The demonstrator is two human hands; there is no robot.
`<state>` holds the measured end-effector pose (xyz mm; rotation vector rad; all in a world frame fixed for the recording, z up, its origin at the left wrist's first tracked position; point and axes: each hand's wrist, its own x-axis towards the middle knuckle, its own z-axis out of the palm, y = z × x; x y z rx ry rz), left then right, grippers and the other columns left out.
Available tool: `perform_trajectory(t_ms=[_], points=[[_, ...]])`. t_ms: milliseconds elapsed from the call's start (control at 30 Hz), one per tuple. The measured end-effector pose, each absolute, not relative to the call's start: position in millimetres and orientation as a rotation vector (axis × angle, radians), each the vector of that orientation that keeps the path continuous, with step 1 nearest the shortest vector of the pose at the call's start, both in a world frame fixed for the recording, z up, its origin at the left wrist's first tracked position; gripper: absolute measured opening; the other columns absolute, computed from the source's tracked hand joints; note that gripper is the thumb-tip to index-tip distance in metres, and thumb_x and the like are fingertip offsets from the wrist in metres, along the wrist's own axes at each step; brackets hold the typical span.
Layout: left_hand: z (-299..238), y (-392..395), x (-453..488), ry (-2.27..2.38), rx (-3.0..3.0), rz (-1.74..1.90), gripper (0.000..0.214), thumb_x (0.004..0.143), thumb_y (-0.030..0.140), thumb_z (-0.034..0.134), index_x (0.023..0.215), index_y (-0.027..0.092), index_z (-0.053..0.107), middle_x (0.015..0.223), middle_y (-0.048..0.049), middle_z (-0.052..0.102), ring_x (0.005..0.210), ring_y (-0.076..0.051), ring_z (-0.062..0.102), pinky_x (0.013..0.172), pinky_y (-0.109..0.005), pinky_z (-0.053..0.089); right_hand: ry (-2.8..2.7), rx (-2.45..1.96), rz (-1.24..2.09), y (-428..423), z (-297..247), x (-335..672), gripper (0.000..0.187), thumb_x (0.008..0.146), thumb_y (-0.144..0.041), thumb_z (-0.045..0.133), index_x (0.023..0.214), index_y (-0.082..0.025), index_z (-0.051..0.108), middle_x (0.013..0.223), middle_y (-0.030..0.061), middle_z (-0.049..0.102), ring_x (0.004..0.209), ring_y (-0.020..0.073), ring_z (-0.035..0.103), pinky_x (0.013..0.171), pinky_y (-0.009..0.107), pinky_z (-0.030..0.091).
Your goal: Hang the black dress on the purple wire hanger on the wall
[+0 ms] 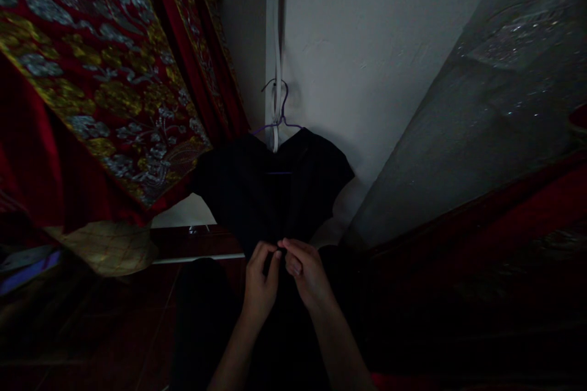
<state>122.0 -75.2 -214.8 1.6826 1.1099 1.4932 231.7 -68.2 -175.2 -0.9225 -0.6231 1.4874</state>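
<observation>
A dark short-sleeved shirt [316, 177] with an open V-shaped neck hangs on a thin purple hanger [285, 104]. My left hand [262, 275] pinches its front edge below the neck, thumb and forefinger together. Close beside it, my right hand [306, 269] also pinches at the shirt front, the fingertips of both hands almost touching. Any small fastener between the fingers is too dark to make out. The lower part of the shirt blends into the dark clothing behind my forearms.
The hanger hooks onto a white cord [276, 30] running down the pale wall [367, 43]. Red embroidered cloth [119, 98] hangs at the left, above a tan bundle [107, 247]. Clear plastic sheeting [468, 140] covers things at the right. The floor [137, 305] is reddish tile.
</observation>
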Motion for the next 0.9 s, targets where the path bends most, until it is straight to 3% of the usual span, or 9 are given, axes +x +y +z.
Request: perform_trajectory(t_ms=[567,900], points=[[-228,-66,124,1.216,1.764,1.445,0.015,0.1,0.024,0.047,0.089,0.02,0.056,0.09,-0.0043,0.057,0.088,-0.019,0.057,0.08,-0.03,0.045,-0.781,-0.926,1.366,-26,-145,237,0.025,0.063,-0.038,0.079,0.068,-0.014,0.075,0.038,-0.0093,0.035,0.039,0.0036,0.025,0.045,0.025,0.012],[-239,-72,140,1.227,1.747,1.383,0.021,0.101,0.028,0.045,0.083,0.021,0.054,0.087,-0.0046,0.057,0.082,-0.019,0.057,0.077,-0.03,0.047,-0.825,-0.69,1.288,28,-73,247,0.015,0.066,-0.027,0.074,0.065,-0.013,0.072,0.04,-0.0109,0.029,0.04,0.0032,0.019,0.041,0.024,0.012]])
